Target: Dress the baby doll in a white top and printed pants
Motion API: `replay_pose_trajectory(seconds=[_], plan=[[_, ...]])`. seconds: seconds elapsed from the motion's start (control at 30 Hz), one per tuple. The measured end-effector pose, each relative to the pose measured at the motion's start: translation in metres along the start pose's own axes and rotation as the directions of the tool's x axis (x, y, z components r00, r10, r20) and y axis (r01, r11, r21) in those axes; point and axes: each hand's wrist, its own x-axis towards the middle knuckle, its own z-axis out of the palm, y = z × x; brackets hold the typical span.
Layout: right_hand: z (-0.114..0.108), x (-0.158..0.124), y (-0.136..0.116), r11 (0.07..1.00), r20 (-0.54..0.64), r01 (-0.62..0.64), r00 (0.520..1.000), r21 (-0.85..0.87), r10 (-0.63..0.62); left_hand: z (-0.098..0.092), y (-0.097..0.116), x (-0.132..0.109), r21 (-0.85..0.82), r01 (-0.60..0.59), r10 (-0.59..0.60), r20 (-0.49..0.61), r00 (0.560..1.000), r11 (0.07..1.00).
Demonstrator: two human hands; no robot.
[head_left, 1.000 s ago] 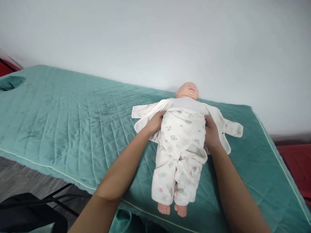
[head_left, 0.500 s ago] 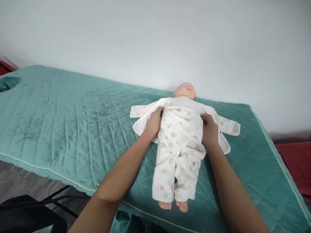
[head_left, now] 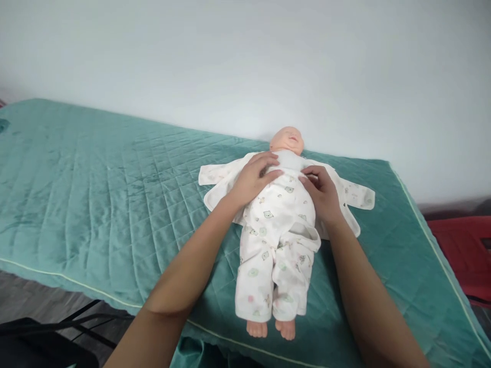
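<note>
A baby doll lies on its back, head toward the wall and bare feet toward me. It wears white printed pants pulled up high on its belly. An unfastened white jacket spreads out on both sides, its sleeves stretched outward. Over the left side of the waistband rests my left hand, open, with thumb and fingers apart on the doll's chest and belly. My right hand touches the opposite side of the waistband. Its fingers are bent, with a gap between thumb and forefinger.
The doll lies on a green quilted bed cover with pale piping along its edge. A white wall stands right behind. To the right is a red chair; a dark object with thin black bars sits at the lower left.
Both hands have moved from the sides of the pants up and inward onto the front of the waistband. Their fingers have spread. The view has shifted slightly.
</note>
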Motion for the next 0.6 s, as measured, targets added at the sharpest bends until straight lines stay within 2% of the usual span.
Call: replay_pose_trajectory(seconds=[0.17, 0.3, 0.43, 0.53, 0.6], plan=[[-0.006, 0.011, 0.008, 0.989, 0.160, 0.107, 0.983, -0.106, -0.089, -0.004, 0.002, 0.007, 0.064, -0.014, 0.000, 0.205, 0.979, 0.998], [-0.008, 0.023, 0.006, 0.965, 0.256, 0.206, 0.953, -0.162, -0.160, -0.006, -0.003, 0.011, 0.070, -0.016, 0.000, 0.225, 0.974, 0.997], [-0.012, 0.031, 0.000, 0.986, 0.301, 0.119, 0.950, -0.114, -0.080, -0.007, -0.013, 0.019, -0.032, 0.044, -0.037, 0.198, 0.980, 0.999], [-0.017, 0.035, 0.000, 0.995, 0.309, 0.005, 0.951, -0.099, 0.026, -0.010, -0.027, 0.028, -0.228, 0.132, -0.081, 0.220, 0.972, 0.965], [-0.021, 0.038, 0.002, 0.994, 0.331, -0.013, 0.942, -0.105, 0.047, -0.012, -0.038, 0.032, -0.350, 0.176, -0.093, 0.242, 0.966, 0.920]])
